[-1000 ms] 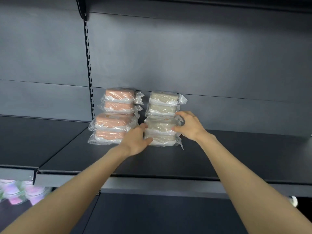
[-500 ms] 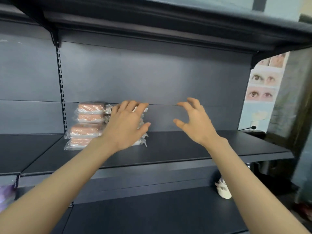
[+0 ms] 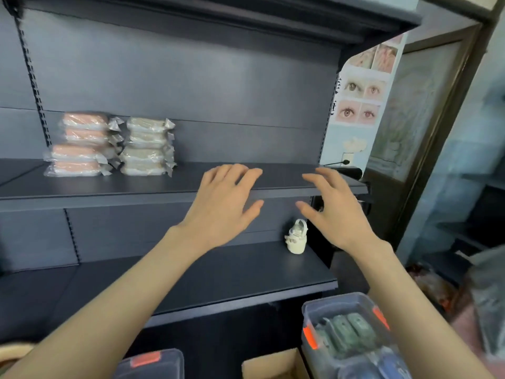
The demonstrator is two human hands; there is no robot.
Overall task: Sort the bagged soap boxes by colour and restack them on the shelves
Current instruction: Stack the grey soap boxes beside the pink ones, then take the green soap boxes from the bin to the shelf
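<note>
So a second ago the beige stack was being squared up with both hands; now it's been let go and left just beside the pink stack at the left of the upper shelf. The left hand and right hand are held out in front of the shelf edge, well apart from the stacks, with fingers spread loose and nothing gripped. The view's been swung down and right, so a clear bin with orange latches is seen, packed with green bagged boxes. A lidded bin and cardboard box are near it, contents not made out.
</note>
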